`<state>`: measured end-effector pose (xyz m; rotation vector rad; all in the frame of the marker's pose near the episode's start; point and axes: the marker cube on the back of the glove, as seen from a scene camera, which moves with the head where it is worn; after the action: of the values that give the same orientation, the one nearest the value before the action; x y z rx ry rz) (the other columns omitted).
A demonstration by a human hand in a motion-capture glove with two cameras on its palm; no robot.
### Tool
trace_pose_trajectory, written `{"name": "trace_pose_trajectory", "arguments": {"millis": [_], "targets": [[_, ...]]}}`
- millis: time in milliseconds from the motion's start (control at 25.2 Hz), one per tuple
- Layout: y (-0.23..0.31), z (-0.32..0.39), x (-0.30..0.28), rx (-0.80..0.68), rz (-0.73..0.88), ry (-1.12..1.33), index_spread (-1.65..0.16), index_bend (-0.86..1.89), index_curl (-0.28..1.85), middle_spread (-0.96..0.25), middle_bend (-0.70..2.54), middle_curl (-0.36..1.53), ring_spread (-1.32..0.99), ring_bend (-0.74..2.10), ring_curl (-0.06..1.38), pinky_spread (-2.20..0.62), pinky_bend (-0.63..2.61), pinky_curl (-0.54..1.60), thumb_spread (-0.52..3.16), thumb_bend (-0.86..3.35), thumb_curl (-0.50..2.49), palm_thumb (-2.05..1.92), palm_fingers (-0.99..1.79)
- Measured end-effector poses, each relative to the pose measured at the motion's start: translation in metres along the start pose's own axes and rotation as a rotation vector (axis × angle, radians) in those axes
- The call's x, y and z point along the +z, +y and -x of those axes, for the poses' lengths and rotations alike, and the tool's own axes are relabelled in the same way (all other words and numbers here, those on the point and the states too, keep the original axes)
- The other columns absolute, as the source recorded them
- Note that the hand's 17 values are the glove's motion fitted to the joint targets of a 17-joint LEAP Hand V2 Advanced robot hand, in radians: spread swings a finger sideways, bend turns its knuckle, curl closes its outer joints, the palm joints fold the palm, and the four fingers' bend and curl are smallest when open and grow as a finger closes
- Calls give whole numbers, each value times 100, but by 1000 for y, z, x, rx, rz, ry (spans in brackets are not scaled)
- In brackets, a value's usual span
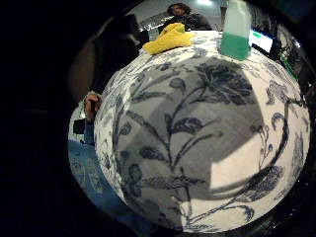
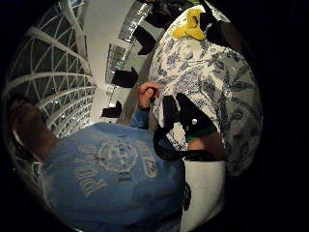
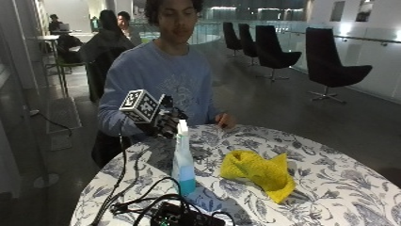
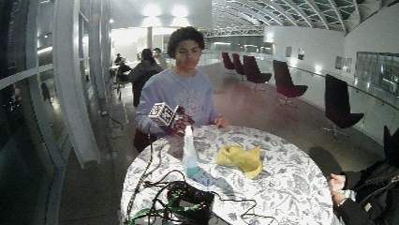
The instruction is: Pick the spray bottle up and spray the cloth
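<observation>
Gloved right hand [image 3: 164,123] hovered behind the spray bottle [image 3: 183,162], fingers loosely curled, holding nothing. Best approach: wrap the neck, index on trigger, nozzle toward the yellow cloth [image 3: 258,172] to its right.

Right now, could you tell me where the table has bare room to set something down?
Free: the tablecloth beyond the yellow cloth, and the near strip between the gloved right hand and the bare hand. Crowded: the edge by the spray bottle, where a black device and cables lie.

The right hand [image 3: 164,123] is hovering raised, fingers loosely curled and holding nothing (the left hand [image 3: 223,121] is resting low).
</observation>
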<state>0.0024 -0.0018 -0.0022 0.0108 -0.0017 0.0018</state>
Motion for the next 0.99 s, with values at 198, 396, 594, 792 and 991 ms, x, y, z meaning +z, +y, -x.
{"name": "trace_pose_trajectory", "arguments": {"millis": [198, 396, 594, 792, 991], "targets": [[-1, -6, -8, -5, -82, -81, -23, 25, 17, 0, 32, 15, 5, 38, 17, 15, 21, 12, 66, 32, 14, 53, 70], [5, -9, -24, -15, -251, -288, -28, 20, 22, 0, 30, 20, 5, 38, 21, 19, 21, 17, 84, 31, 18, 57, 69], [3, -22, -35, 30, -374, -479, -31, 16, 24, 0, 28, 23, 5, 39, 24, 21, 21, 20, 96, 28, 21, 58, 72], [-15, -35, -33, 121, -485, -446, -32, 15, 26, 0, 26, 26, 4, 39, 25, 21, 21, 23, 102, 24, 24, 60, 72], [-42, -63, -47, 167, -419, -392, -33, 13, 26, 0, 25, 28, 4, 39, 27, 21, 22, 25, 105, 20, 26, 61, 70]]}}
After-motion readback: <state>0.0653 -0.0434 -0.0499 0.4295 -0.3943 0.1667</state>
